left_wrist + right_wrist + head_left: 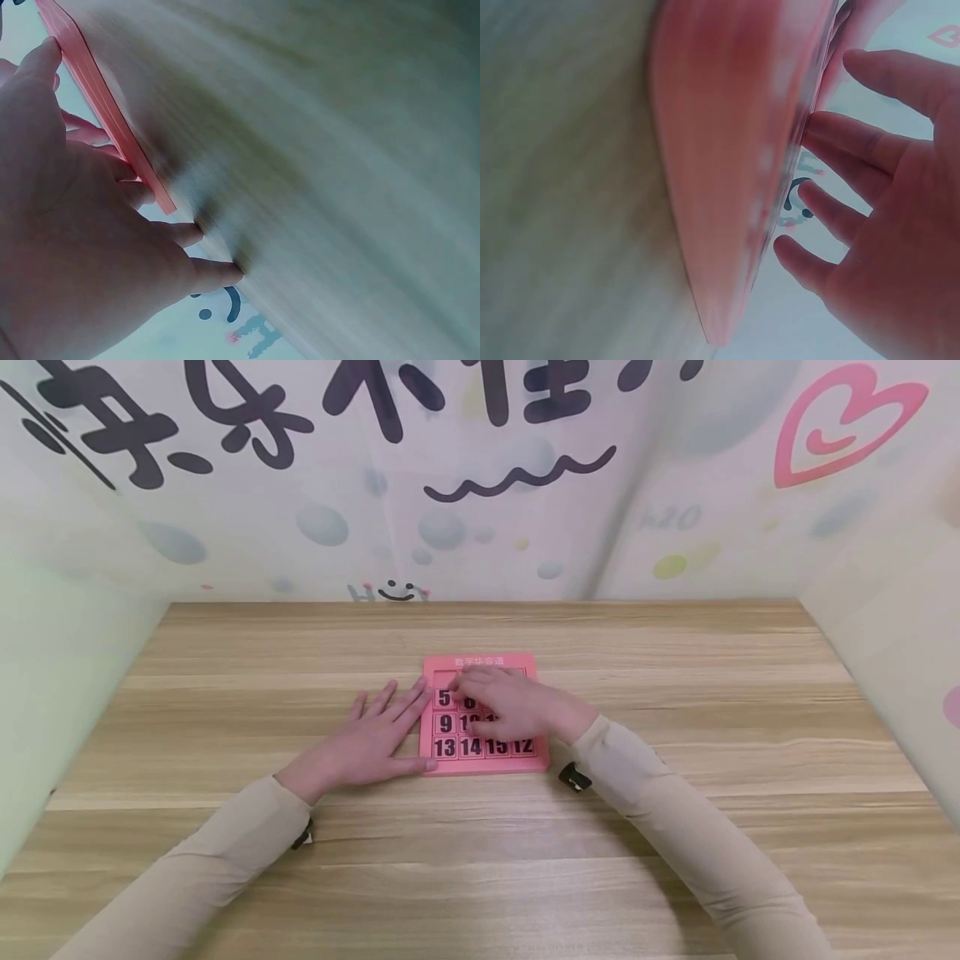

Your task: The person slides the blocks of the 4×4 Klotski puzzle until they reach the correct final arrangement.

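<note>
1. Left hand [366, 745], fingers straight and spread, rests on the bench [480, 877].
2. Right hand [513, 702], fingers loosely extended, is at frame centre.
3. Pink sliding number puzzle [487, 767] lies there, left hand touching its edge.
4. Numbered tiles [471, 747], partly under right hand.

booth-like nook | doodle-printed back wall [510, 556] | side walls [67, 643] | wood-grain table [465, 877]

So the number puzzle [483, 767] is on the bench [450, 877], and the wall [487, 543] is past the bench's far edge. Left hand [371, 739] is against the puzzle's left edge, right hand [517, 702] is over its middle. Near row, left to right: tile 13 [444, 748], tile 14 [470, 747], tile 15 [496, 747], tile 12 [522, 746]. Tile 9 [446, 724] sits just behind 13.
</note>
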Demonstrator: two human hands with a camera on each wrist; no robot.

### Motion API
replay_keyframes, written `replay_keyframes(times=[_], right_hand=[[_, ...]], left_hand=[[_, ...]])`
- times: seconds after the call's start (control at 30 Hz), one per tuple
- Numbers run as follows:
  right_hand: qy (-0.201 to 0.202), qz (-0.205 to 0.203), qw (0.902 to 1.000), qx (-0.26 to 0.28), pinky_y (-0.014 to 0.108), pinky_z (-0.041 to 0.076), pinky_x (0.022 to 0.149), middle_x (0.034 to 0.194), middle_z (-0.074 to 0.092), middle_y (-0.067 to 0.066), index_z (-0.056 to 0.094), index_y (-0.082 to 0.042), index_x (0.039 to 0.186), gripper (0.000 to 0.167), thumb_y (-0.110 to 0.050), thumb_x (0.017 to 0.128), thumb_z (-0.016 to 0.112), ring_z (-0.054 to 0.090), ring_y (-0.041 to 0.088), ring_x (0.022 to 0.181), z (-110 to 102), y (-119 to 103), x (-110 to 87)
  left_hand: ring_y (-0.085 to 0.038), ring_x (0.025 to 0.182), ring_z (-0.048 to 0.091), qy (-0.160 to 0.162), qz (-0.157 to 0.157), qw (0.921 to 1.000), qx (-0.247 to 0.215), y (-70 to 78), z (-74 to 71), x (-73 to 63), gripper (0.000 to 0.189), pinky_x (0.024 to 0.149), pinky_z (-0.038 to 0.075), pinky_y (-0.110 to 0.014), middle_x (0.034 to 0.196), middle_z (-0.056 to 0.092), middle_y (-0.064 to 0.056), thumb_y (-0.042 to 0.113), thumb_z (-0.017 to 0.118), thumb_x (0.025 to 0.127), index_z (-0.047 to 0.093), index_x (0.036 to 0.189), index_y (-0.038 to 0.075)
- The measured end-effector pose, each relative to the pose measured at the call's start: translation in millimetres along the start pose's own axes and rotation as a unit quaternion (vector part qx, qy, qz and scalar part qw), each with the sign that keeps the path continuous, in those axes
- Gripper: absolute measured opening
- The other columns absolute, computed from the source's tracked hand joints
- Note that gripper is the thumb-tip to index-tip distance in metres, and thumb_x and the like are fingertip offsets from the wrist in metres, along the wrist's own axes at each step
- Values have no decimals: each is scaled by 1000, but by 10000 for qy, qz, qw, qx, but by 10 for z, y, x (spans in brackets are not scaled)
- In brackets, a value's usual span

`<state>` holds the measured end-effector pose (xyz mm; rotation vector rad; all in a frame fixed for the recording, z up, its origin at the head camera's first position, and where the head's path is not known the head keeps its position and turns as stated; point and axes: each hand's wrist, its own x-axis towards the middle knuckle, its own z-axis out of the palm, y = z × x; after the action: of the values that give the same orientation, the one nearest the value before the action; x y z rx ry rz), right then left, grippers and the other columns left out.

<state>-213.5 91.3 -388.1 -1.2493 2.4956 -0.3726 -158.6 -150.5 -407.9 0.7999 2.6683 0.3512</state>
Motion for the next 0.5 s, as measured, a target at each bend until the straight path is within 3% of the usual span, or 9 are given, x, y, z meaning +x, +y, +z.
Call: replay_keyframes(times=[0.5], right_hand=[[-86,19,9998,-193,50,17,115,151,38,10,47,-7,141,52,-33,97,56,24,28,142,20,-36,-56]], left_hand=[[-42,143,-2,6,-5,10000,59,-7,7,10,95,109,-1,-65,161,-2,-6,67,47,90,8,156,11]])
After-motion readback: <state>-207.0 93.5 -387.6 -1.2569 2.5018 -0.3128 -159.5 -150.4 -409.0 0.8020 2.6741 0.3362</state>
